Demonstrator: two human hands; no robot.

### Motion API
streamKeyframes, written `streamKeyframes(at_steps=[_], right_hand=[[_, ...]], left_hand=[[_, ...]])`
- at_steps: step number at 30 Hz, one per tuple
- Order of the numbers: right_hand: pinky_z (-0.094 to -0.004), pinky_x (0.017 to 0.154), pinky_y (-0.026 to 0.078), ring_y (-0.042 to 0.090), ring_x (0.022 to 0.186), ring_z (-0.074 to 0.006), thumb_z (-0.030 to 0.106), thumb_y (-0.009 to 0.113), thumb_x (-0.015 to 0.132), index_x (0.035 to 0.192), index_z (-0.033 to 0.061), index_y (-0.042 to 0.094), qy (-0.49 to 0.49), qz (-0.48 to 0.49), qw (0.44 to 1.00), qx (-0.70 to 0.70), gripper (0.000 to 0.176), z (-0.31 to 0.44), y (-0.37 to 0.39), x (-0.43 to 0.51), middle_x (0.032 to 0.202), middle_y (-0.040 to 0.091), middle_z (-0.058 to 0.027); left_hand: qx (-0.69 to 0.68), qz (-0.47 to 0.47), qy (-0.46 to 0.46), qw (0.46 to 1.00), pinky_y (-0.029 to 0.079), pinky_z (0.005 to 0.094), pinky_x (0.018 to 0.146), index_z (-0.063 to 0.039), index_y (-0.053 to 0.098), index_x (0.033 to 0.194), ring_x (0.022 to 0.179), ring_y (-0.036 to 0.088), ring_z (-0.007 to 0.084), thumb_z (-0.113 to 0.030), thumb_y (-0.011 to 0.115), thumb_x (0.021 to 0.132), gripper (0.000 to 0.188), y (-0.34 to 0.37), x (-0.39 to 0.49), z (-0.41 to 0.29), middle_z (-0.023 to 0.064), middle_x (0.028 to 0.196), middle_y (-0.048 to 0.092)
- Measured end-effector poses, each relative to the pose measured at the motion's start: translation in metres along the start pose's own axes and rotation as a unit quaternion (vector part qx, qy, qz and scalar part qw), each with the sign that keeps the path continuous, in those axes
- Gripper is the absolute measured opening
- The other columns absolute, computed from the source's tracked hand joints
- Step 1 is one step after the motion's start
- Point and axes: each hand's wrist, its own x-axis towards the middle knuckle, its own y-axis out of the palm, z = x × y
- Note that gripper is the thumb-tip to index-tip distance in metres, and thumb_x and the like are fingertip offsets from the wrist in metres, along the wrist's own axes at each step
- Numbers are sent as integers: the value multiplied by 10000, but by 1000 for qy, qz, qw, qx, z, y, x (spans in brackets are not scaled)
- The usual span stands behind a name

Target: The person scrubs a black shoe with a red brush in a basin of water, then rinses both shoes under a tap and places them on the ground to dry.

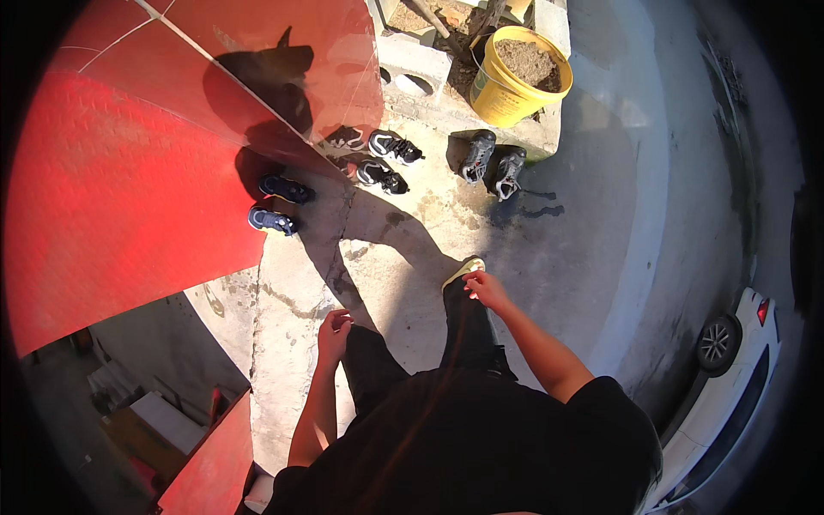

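Observation:
My left hand (333,338) hangs beside my left thigh, loosely curled, with nothing in it. Near my right leg, my right hand (487,290) also holds nothing, its fingers bent and slightly apart. A pale yellow shoe (463,271) shows on my right foot. Ahead on the concrete ground (412,257) are three pairs of lace-up shoes. The dark blue pair (273,221) lies by the red metal door (129,219). Black-and-white sneakers (394,148) sit beside a glossy red wall (335,58). Grey shoes (477,156) lean against a concrete ledge (547,132).
On the ledge stands a yellow bucket (499,103) filled with soil-like material, next to hollow concrete blocks (412,64). A white car (708,418) is at the right. Through the doorway, boards or boxes (167,421) lie in shade. Another red door panel (215,457) is at lower left.

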Motion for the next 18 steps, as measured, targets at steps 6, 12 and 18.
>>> streamKeyframes(at_steps=[6, 12, 18], right_hand=[[-300, 621, 519, 635, 662, -168, 152, 548, 895, 1018, 25, 646, -36, 55, 988, -138, 202, 42, 175, -19, 805, 668, -96], [-330, 586, 511, 634, 646, -166, 175, 584, 861, 996, 58, 675, -124, 192, 853, -469, 200, 41, 299, -16, 774, 666, -63], [-332, 621, 534, 665, 622, -176, 261, 599, 841, 1029, 68, 682, -115, 184, 852, -476, 282, 194, 440, -41, 821, 709, -95]], left_hand=[[-53, -82, 8, 995, 480, 303, 825, -62, 576, 1189, 949, 635, 165, -53, 577, 902, 287, -177, -114, 46, 76, 1015, 680], [-117, -273, -8, 955, 459, 287, 831, -54, 579, 1203, 952, 612, 152, -68, 584, 903, 300, -362, -226, 120, 93, 1030, 676], [-244, -340, -1, 908, 452, 312, 917, -10, 558, 1229, 1011, 603, 185, -111, 608, 914, 334, -483, -263, 166, 120, 1073, 658]])
